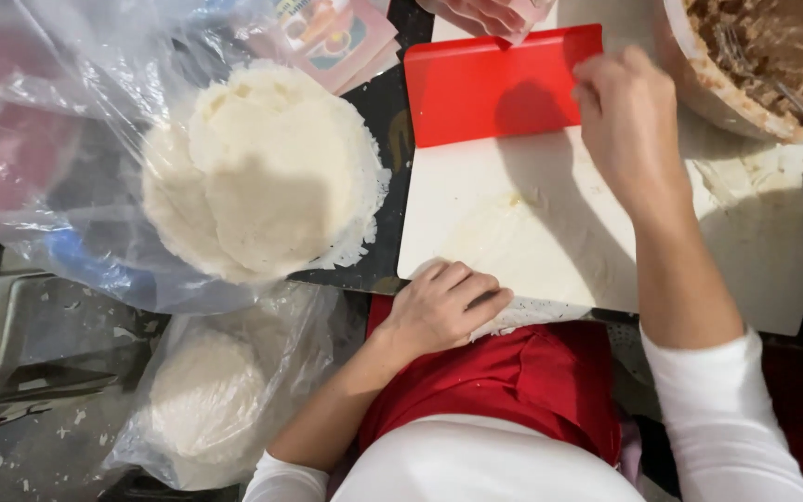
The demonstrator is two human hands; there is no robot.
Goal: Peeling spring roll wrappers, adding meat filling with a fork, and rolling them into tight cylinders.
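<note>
Left hand curls closed on the wrapper's near edge, right hand grips the red scraper — keep it taut, scrape flat.

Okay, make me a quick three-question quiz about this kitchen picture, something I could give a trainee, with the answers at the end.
1. True or false: the right hand rests on the red scraper.
2. Where is the left hand? A) in the bowl B) on the near edge of the white board C) inside the plastic bag
3. What lies on the open plastic bag left of the board?

Key:
1. True; its fingers touch the scraper's right edge.
2. B.
3. A stack of thin white round wrappers.
</note>
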